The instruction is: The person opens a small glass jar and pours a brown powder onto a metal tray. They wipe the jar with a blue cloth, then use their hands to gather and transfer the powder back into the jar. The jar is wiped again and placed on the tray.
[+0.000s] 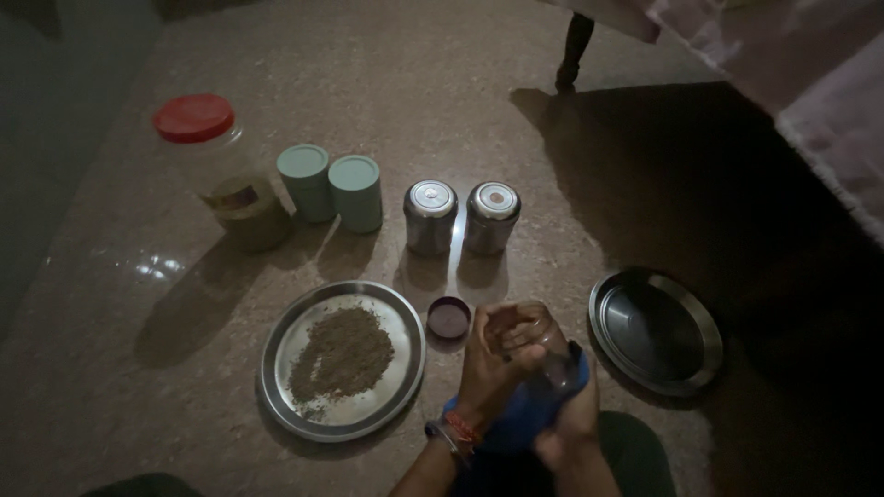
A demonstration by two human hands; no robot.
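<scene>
Both hands [525, 368] together at centre, fingers curled, wrists low.

left wrist: dark bangle [438, 431] plus red-orange thread band [463, 425] | forearms: bare, no sleeves | right hand [571, 425]: nothing worn that shows | left hand [497, 354]: dark-painted nail

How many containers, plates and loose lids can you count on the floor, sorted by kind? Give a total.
Clear jar with red lid: 1
Pale green canisters: 2
Steel canisters: 2
Steel plates: 2
Loose purple lid: 1
Total: 8
</scene>
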